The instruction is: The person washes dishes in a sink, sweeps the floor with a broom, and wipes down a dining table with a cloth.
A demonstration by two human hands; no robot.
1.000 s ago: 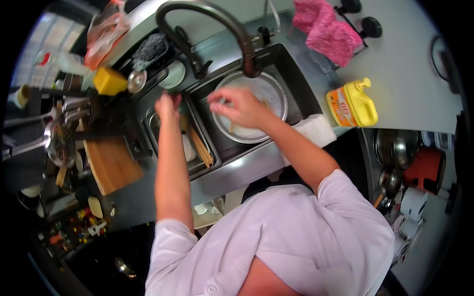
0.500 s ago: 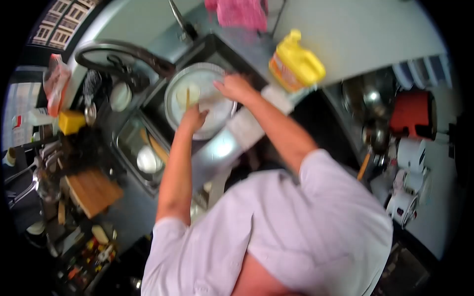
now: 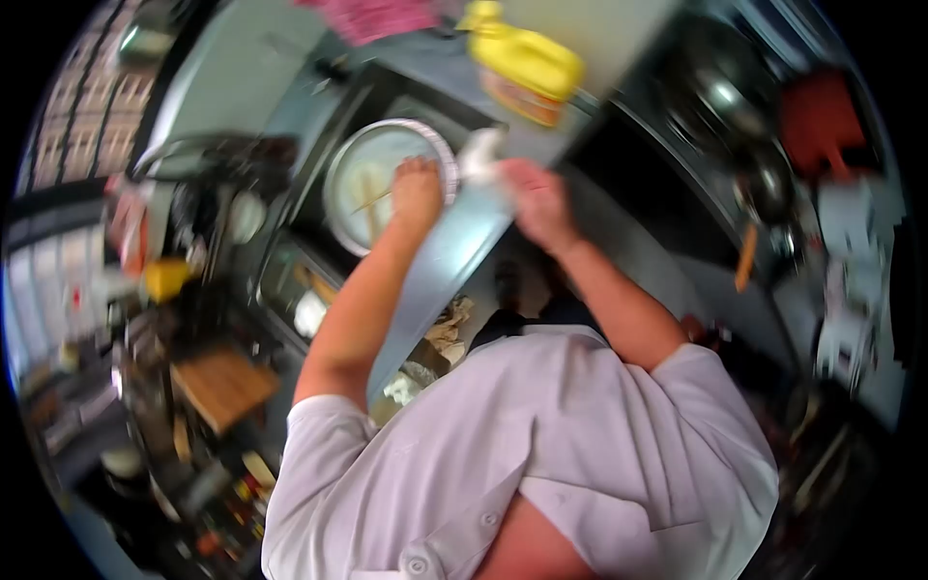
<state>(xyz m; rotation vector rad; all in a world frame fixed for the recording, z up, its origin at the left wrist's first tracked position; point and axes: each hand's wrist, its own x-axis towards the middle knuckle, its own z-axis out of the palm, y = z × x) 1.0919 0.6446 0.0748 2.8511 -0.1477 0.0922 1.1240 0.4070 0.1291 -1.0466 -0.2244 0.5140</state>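
A round metal basin (image 3: 447,145) with pale, cloudy contents sits in the sink. Inside it, light wooden sticks (image 3: 370,208) cross each other. My left hand (image 3: 418,193) is over the basin's near right side with its fingers bent. A thin stick runs close to it, but what those fingers hold is unclear. To the right of the basin, my right hand (image 3: 541,205) is closed on one end of a whitish cloth (image 3: 480,155) above the counter edge. Motion blurs the cloth and this hand.
A yellow jug (image 3: 527,63) stands behind the sink, near a pink cloth (image 3: 377,14). The smaller sink (image 3: 280,280) on the left holds a white item. A wooden board (image 3: 224,387) lies left; metal pans (image 3: 720,92) and a red object (image 3: 822,121) are at right.
My right hand has left the basin and moved right, taking hold of the cloth that lay along the counter edge. My left hand has shifted right and up from the sticks. The view has turned.
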